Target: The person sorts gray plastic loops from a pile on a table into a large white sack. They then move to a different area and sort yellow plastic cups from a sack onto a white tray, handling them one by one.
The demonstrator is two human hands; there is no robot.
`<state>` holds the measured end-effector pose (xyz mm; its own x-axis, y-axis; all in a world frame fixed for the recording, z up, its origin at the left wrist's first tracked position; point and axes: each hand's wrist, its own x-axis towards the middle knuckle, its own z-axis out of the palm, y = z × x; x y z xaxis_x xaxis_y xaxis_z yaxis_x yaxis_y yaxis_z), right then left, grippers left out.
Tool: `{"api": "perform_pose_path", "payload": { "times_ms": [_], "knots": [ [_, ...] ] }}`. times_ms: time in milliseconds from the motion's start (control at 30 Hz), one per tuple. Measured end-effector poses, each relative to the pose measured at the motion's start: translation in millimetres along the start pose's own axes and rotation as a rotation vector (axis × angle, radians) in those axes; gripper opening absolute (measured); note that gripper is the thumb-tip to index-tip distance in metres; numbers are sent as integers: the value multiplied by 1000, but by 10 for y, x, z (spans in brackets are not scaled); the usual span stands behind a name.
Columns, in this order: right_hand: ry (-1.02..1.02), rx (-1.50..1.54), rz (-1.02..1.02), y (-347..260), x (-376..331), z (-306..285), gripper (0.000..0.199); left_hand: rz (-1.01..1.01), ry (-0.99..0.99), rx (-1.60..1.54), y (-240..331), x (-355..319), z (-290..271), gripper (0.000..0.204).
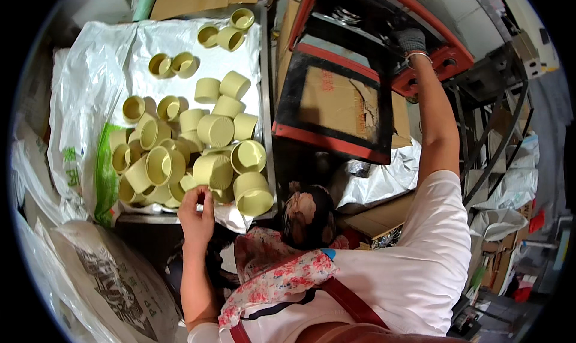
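My left hand (197,216) is at the near edge of a metal tray (268,133), against a heap of pale yellow-green cups (165,166). Its fingers are curled together, and what they hold, if anything, is hidden. Several cups lie on their sides or tilted; a few stand apart toward the tray's far end. My right arm stretches far out to the right. In a grey knitted glove, my right hand (411,41) reaches into a red and black oven-like box (441,28), its fingers lost in the dark interior. The box's glass door (336,103) hangs down, opened.
White plastic sheeting (120,55) covers the tray, with a green-printed bag (107,169) at its left. A big printed sack (114,277) stands at the near left. Cardboard (192,1) lies behind the tray. Black metal rack bars (501,139) rise right of my arm.
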<state>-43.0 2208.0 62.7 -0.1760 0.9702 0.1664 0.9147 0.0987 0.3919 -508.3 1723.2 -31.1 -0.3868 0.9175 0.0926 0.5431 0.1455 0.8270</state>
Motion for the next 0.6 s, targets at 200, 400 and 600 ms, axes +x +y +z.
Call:
{"api": "perform_pose_path", "payload": {
  "times_ms": [200,400,600],
  "knots": [
    [509,-188,-353,234,-356,282,45,-114,-13,-23,-324,43,-100,21],
    [307,794,-183,-689,-1346,-630,22,-220,90,25,-583,-77,-414,24],
    [236,950,-678,-1847,-2469,-1445,8,-4,136,607,-1019,399,-705,24]
  ]
}}
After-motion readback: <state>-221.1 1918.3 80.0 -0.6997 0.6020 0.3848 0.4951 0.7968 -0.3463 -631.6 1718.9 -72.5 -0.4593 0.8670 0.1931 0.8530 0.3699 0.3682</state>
